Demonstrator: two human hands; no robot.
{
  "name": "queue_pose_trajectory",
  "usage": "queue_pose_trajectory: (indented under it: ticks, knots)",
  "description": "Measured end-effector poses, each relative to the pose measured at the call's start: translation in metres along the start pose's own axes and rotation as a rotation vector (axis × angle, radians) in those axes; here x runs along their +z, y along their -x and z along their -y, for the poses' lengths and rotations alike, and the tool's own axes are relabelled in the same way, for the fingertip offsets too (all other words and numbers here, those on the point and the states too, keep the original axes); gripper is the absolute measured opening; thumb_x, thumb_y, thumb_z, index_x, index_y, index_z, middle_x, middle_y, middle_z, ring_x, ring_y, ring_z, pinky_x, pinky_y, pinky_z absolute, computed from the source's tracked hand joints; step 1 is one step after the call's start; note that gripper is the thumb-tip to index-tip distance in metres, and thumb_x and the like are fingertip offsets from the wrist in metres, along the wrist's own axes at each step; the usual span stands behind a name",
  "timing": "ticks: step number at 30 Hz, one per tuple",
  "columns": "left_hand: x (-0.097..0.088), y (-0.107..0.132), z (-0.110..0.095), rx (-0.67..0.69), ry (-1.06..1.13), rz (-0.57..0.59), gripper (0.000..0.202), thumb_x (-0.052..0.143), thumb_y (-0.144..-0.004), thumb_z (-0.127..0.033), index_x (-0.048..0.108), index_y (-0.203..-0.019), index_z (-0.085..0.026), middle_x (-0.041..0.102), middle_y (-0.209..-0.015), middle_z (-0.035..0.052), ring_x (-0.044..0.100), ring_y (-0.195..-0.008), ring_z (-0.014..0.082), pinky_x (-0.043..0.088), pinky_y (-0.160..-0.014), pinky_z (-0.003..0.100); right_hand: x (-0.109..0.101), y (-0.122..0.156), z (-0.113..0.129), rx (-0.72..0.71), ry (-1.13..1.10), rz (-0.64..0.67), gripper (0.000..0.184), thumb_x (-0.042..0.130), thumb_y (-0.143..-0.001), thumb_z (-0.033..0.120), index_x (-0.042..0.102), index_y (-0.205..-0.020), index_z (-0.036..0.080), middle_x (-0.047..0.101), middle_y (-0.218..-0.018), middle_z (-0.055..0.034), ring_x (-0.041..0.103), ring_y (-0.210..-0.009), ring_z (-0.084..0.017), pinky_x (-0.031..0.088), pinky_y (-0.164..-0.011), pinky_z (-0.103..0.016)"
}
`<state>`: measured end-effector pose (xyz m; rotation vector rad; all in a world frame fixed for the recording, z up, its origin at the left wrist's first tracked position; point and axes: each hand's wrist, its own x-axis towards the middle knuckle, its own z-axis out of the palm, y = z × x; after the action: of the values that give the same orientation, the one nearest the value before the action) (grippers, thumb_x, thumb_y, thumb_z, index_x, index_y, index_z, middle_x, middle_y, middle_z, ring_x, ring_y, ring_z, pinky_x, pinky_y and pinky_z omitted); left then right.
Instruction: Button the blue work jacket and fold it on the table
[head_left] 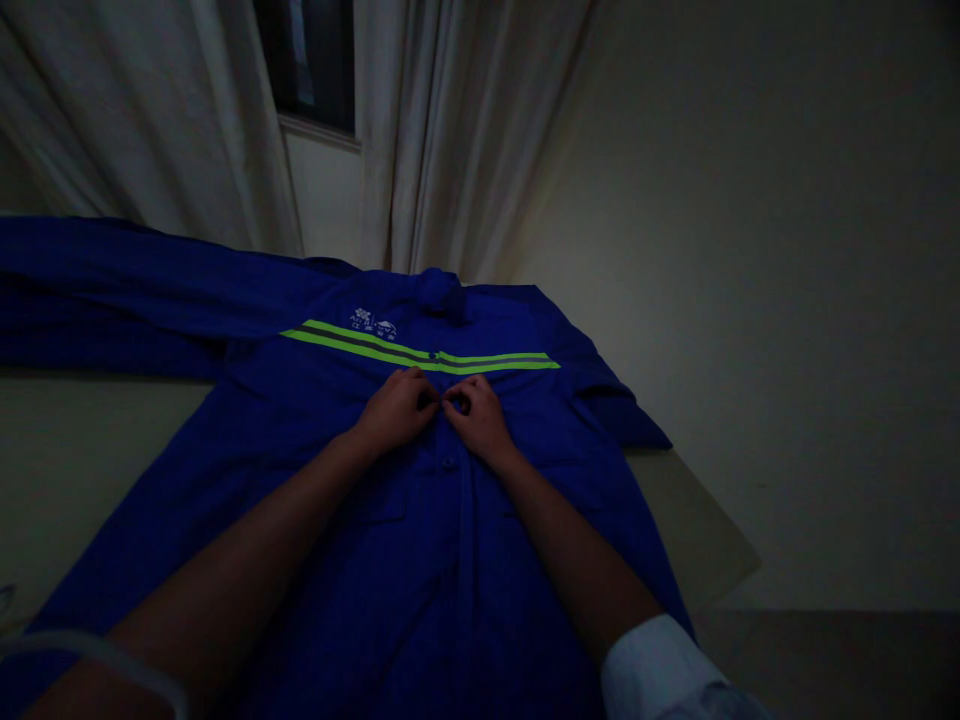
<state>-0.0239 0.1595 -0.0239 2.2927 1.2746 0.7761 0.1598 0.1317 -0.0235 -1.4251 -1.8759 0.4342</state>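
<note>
A blue work jacket (330, 560) with a green and grey reflective stripe (352, 343) across the chest lies face up, its collar (441, 292) at the far end. My left hand (399, 408) pinches the front placket just below the stripe, thumb and forefinger together. Opposite it, touching or nearly so, my right hand (478, 417) pinches the other side of the placket. Whatever sits between the fingertips is too small and dark to make out. Below the hands a button (449, 463) shows on the placket. Another dark button (433, 356) sits at the stripe.
The jacket rests on a pale table (705, 520) whose right corner juts out. One sleeve (135, 290) stretches off to the left; the other folds down at the right. Light curtains (465, 130) hang behind, beside a dark window (322, 60). A bare wall (787, 300) stands at the right.
</note>
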Motion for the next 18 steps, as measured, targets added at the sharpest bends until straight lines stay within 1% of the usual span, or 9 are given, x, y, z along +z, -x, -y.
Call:
queue_pose_trajectory:
  ticks: [4, 8, 11, 13, 18]
  knots:
    - [0.001, 0.002, -0.002, -0.025, -0.003, -0.012, 0.017, 0.061, -0.091, -0.031, 0.075, -0.094, -0.022, 0.068, -0.101, 0.008, 0.062, -0.1, 0.0267, 0.05, -0.088, 0.039, -0.001, 0.0, 0.0, -0.009, 0.0, 0.007, 0.009, 0.071, -0.086, 0.015, 0.073, -0.093, 0.02, 0.057, -0.098, -0.0014, 0.054, -0.072, -0.013, 0.051, -0.074, -0.028]
    - [0.002, 0.001, 0.001, 0.004, 0.038, 0.002, 0.016, 0.06, -0.092, -0.027, 0.072, -0.102, -0.023, 0.068, -0.105, 0.0065, 0.062, -0.102, 0.0252, 0.049, -0.088, 0.037, -0.002, 0.001, 0.001, -0.019, 0.002, 0.015, 0.01, 0.07, -0.086, 0.013, 0.072, -0.093, 0.02, 0.056, -0.098, -0.0016, 0.055, -0.075, -0.013, 0.051, -0.077, -0.028]
    - [0.001, 0.0, 0.001, -0.004, 0.031, 0.01, 0.014, 0.061, -0.091, -0.026, 0.073, -0.098, -0.022, 0.067, -0.106, 0.0077, 0.063, -0.102, 0.0254, 0.049, -0.088, 0.037, -0.002, 0.001, 0.002, -0.022, 0.008, 0.015, 0.009, 0.069, -0.087, 0.013, 0.071, -0.093, 0.02, 0.056, -0.098, -0.0021, 0.056, -0.078, -0.015, 0.051, -0.079, -0.029]
    - [-0.001, 0.0, -0.002, -0.015, -0.008, 0.023, 0.014, 0.062, -0.092, -0.025, 0.074, -0.097, -0.021, 0.067, -0.107, 0.0081, 0.063, -0.103, 0.026, 0.049, -0.089, 0.037, -0.002, 0.001, 0.002, -0.025, 0.004, 0.014, 0.009, 0.069, -0.087, 0.013, 0.071, -0.092, 0.02, 0.056, -0.097, -0.0021, 0.056, -0.08, -0.015, 0.05, -0.079, -0.029]
    - [-0.005, 0.002, -0.012, -0.005, -0.184, 0.054, 0.015, 0.061, -0.094, -0.025, 0.074, -0.101, -0.021, 0.068, -0.108, 0.0081, 0.061, -0.104, 0.0277, 0.048, -0.088, 0.038, 0.0, 0.0, -0.001, -0.051, -0.017, 0.018, 0.009, 0.068, -0.086, 0.012, 0.068, -0.091, 0.02, 0.054, -0.097, -0.0021, 0.056, -0.085, -0.017, 0.049, -0.082, -0.029]
